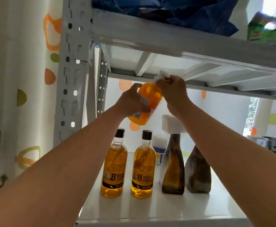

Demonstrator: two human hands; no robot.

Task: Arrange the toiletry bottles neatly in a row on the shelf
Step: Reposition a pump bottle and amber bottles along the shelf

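An orange pump bottle (148,99) is held up in the air, tilted, above the white shelf (175,208). My left hand (131,102) grips its body. My right hand (173,90) pinches its white pump head (160,76). Below, two amber bottles with black caps (114,167) (143,167) stand side by side at the left. To their right stand two brown tapered bottles (173,167) (198,172), the first with a white cap; my right forearm hides the top of the second.
A white tub with a blue label (158,152) sits behind the row. The grey metal upright (72,76) rises at the left. The upper shelf (166,33) hangs close above my hands, carrying a blue bag (191,12) and a green packet (268,28).
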